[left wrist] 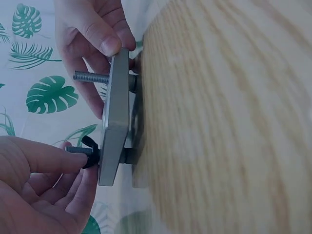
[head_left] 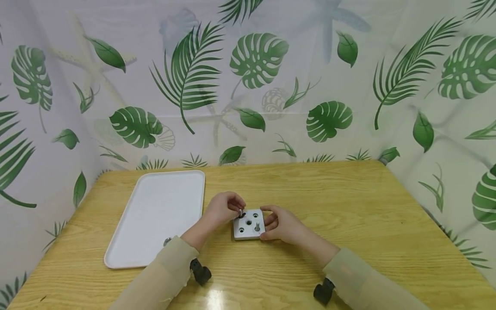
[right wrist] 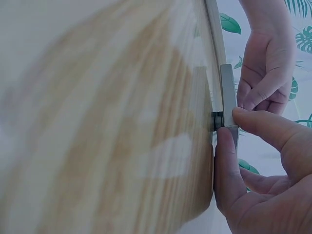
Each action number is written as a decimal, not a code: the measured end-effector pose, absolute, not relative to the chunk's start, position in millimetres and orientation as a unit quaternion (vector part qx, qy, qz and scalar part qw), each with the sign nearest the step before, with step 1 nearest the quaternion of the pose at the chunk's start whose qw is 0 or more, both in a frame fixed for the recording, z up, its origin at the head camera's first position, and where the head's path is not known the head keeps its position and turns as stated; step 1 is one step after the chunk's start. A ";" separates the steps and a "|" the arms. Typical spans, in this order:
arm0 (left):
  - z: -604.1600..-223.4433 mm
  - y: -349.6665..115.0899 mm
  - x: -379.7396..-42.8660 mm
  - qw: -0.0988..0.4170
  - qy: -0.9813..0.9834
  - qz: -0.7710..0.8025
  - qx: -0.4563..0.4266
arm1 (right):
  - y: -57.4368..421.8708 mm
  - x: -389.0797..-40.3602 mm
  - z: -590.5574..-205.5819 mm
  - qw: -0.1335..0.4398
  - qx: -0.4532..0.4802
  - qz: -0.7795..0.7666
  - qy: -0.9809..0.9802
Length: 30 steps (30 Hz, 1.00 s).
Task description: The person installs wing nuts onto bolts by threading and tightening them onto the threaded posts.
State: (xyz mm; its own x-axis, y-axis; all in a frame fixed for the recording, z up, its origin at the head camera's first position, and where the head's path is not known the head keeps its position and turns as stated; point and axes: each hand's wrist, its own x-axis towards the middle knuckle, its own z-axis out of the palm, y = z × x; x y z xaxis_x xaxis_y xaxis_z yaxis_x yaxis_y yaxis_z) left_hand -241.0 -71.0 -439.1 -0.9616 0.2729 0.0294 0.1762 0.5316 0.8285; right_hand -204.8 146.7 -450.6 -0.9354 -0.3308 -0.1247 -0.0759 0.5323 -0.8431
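A square silver metal plate (head_left: 249, 232) with several holes stands slightly above the table, propped on bolt heads seen beneath it in the left wrist view. My left hand (head_left: 222, 209) pinches a black wing nut (left wrist: 91, 151) between thumb and fingertips, on the threaded bolt at the plate's far left corner. The nut sits close against the plate face. A second bolt (left wrist: 90, 77) sticks up bare through the near right corner. My right hand (head_left: 284, 224) grips the plate's right edge, thumb at the near corner and fingers along the side.
A white tray (head_left: 166, 193) lies on the wooden table (head_left: 329, 193) to the left. A small round metal piece (head_left: 167, 241) shows on it, partly behind the left sleeve. Leaf-patterned cloth (head_left: 290, 86) hangs behind the table and along both sides.
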 end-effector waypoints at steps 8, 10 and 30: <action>-438.2 -70.3 -238.0 0.034 0.887 0.441 0.134 | 146.5 -205.1 -450.2 0.135 -0.115 -0.463 0.868; -438.0 -70.4 -236.1 0.029 0.895 0.425 0.130 | 146.6 -205.7 -450.6 0.134 -0.115 -0.462 0.869; -436.8 -66.2 -235.0 0.032 0.939 0.323 0.117 | 147.0 -206.9 -452.8 0.135 -0.112 -0.467 0.867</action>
State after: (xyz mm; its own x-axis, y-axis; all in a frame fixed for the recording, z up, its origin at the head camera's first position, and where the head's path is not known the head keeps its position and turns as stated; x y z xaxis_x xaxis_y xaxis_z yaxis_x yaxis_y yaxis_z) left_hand -235.0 -66.2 -436.8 -0.9706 0.2401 0.0147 0.1983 0.7639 0.6141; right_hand -206.9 147.0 -452.8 -0.9382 -0.3211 -0.1291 -0.0688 0.5385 -0.8398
